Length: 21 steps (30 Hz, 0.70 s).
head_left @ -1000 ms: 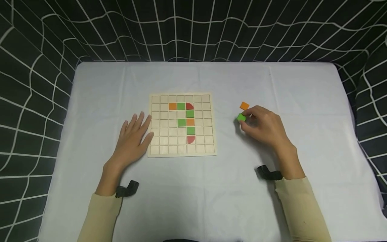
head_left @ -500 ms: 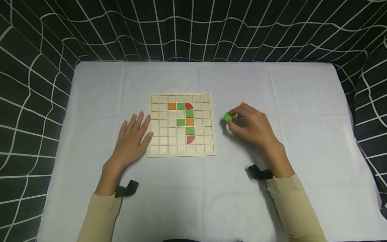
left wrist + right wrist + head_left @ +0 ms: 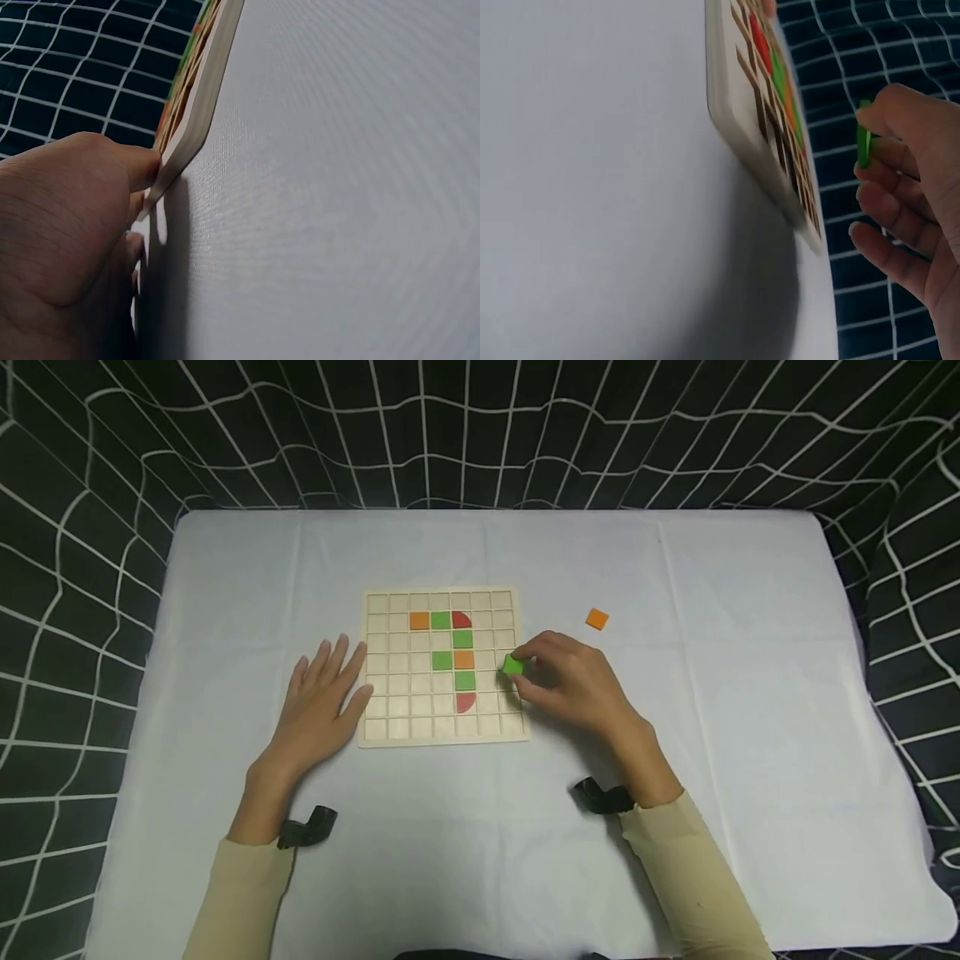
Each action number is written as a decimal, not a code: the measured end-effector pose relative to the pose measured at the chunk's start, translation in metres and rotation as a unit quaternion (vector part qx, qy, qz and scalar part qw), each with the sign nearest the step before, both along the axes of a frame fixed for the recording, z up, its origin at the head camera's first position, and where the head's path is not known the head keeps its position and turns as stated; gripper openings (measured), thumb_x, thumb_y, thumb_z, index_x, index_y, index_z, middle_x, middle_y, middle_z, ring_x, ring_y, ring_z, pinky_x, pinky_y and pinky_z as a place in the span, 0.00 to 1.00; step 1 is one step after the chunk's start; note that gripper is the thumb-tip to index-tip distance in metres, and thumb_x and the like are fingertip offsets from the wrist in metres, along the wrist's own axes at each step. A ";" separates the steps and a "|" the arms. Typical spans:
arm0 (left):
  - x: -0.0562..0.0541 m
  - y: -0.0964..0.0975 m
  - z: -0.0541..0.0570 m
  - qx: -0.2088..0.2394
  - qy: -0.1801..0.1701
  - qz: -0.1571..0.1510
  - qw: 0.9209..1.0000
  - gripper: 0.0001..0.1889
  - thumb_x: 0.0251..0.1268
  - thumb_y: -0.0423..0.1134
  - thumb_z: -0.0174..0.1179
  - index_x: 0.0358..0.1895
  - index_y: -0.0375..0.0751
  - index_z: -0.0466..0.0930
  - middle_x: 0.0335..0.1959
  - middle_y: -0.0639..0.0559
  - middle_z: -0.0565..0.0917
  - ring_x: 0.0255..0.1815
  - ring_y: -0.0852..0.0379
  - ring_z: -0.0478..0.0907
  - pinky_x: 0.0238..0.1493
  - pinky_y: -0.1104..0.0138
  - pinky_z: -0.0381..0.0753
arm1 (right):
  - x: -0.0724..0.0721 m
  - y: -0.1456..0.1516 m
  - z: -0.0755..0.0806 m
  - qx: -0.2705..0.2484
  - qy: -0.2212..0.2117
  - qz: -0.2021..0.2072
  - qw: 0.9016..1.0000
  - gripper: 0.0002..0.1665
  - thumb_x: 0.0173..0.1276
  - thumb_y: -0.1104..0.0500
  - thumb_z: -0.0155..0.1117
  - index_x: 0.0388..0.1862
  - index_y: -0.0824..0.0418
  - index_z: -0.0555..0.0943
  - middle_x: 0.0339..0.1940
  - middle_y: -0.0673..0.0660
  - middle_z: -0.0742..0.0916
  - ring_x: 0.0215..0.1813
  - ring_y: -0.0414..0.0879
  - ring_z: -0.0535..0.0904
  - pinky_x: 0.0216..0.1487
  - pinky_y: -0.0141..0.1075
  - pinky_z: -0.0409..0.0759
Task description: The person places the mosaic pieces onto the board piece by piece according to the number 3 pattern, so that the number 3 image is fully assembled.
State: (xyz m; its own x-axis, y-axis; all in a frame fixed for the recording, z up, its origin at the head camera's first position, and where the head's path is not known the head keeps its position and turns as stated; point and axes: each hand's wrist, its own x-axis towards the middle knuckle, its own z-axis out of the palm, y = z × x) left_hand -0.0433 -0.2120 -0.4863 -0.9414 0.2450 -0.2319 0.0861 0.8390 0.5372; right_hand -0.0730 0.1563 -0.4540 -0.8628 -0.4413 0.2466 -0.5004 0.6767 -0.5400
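My right hand (image 3: 573, 681) pinches a green square tile (image 3: 513, 665) between thumb and fingers, above the right side of a wooden grid board (image 3: 390, 727). The right wrist view shows the green tile (image 3: 864, 135) apart from the board (image 3: 727, 112). Fingers spread, my left hand (image 3: 311, 714) rests at the board's left edge, its thumb and fingertips at the rim; in the left wrist view the thumb (image 3: 139, 165) touches the board's side (image 3: 199, 120). Orange, green and red tiles sit in the board's cells, among them an orange tile (image 3: 419, 621) and a red quarter-round tile (image 3: 466, 702).
A loose orange square tile (image 3: 597, 619) lies on the white cloth, right of the board and beyond my right hand. The white-covered table (image 3: 712, 568) is bordered by black cloth with white netting (image 3: 465, 435) at the back and sides.
My right hand has carried the green tile leftward from beside the loose orange tile to over the board's right side. My left hand stays at the board's edge. The head view has shifted slightly.
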 end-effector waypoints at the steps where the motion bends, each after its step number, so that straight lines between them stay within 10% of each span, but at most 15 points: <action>1: 0.000 0.000 0.000 -0.001 0.000 -0.001 1.000 0.34 0.86 0.55 0.43 0.88 0.50 0.48 0.90 0.46 0.43 0.92 0.42 0.34 0.89 0.41 0.29 | 0.000 -0.003 0.001 0.000 0.000 0.005 1.000 0.12 0.64 0.58 0.75 0.45 0.59 0.89 0.43 0.53 0.92 0.40 0.46 0.85 0.42 0.43 0.85; 21: 0.000 0.001 -0.005 0.002 0.007 -0.001 1.000 0.34 0.86 0.55 0.42 0.88 0.50 0.49 0.90 0.46 0.43 0.92 0.41 0.34 0.89 0.42 0.29 | 0.017 -0.058 -0.004 0.056 -0.013 0.096 0.994 0.07 0.69 0.54 0.71 0.41 0.54 0.90 0.39 0.47 0.90 0.44 0.42 0.85 0.46 0.38 0.85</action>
State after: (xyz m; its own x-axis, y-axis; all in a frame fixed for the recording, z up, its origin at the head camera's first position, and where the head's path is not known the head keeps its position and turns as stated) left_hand -0.0436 -0.2114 -0.4916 -0.9438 0.2483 -0.2180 0.0953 0.8364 0.5398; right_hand -0.0559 0.0986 -0.4582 -0.7649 -0.6224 0.1661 -0.6138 0.6260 -0.4810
